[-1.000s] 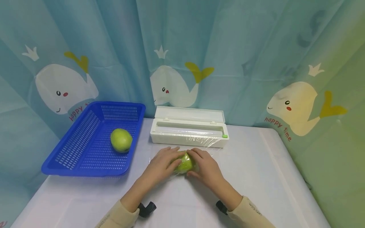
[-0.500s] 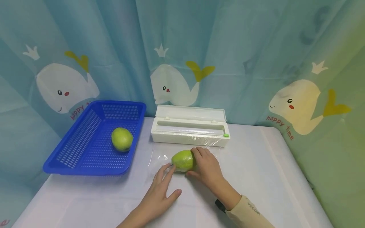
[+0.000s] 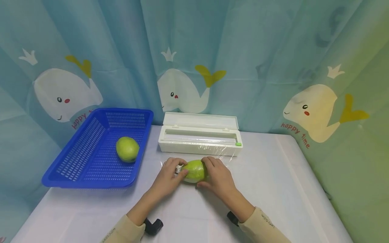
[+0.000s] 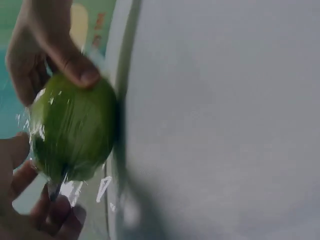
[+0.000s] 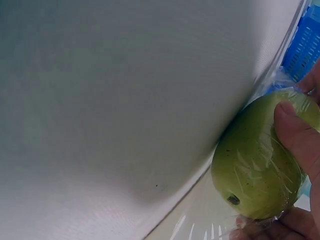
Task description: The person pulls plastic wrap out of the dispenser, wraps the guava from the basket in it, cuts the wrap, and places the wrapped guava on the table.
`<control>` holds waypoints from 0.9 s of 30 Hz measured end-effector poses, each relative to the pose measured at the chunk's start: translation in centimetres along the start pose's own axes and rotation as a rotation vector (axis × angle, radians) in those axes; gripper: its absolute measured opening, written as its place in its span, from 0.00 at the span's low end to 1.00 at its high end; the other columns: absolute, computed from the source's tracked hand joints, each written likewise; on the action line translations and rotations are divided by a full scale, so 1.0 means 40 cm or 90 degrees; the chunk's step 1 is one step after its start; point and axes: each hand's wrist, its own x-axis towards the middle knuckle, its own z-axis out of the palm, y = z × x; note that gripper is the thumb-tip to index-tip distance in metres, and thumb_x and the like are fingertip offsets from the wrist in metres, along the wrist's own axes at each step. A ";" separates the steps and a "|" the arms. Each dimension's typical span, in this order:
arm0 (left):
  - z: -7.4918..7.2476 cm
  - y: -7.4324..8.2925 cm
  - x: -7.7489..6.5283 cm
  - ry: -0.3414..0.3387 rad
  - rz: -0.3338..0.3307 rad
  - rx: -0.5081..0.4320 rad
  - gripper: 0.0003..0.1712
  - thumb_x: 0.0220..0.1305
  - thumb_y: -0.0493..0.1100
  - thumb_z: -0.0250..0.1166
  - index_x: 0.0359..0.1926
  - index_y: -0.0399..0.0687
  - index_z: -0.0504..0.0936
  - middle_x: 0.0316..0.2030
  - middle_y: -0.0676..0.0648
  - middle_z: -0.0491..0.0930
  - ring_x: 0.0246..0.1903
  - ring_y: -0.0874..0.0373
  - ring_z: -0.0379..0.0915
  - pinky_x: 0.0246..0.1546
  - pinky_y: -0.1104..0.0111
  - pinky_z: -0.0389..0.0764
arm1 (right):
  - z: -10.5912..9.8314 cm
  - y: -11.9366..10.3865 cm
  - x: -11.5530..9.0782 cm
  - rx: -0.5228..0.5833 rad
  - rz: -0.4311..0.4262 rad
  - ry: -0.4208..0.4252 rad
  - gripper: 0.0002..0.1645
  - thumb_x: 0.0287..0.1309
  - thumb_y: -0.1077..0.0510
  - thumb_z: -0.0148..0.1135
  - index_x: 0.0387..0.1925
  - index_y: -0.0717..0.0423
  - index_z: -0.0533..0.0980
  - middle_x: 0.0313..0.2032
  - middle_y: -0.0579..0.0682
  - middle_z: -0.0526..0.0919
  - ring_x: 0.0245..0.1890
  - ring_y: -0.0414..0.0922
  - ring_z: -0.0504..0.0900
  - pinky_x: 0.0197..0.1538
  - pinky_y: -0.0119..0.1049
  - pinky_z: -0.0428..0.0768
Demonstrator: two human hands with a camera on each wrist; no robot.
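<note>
A green pear covered in clear cling film lies on its side near the middle of the table. My right hand grips its right end, thumb on the near side and fingers beyond. At the stem end, my left hand holds gathered film between thumb and fingers, close against the pear. The dark stem shows between the left fingers in the left wrist view. Film runs from the pear back to the white cling film dispenser, whose lid stands open.
A blue plastic basket with another green pear inside stands at the left. White cloth covers the table. A whale-print curtain hangs behind.
My left hand let go of the pear and drew back toward me with spread fingers, then returned to its left end and took hold of the film. The right hand has kept its grip.
</note>
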 end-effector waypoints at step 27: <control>0.037 0.003 0.059 -0.017 -0.087 -0.079 0.13 0.67 0.53 0.65 0.39 0.51 0.76 0.41 0.47 0.71 0.44 0.51 0.62 0.44 0.61 0.64 | -0.004 -0.019 0.009 -0.010 -0.004 0.003 0.52 0.22 0.44 0.88 0.54 0.55 0.75 0.53 0.49 0.81 0.51 0.48 0.80 0.52 0.41 0.82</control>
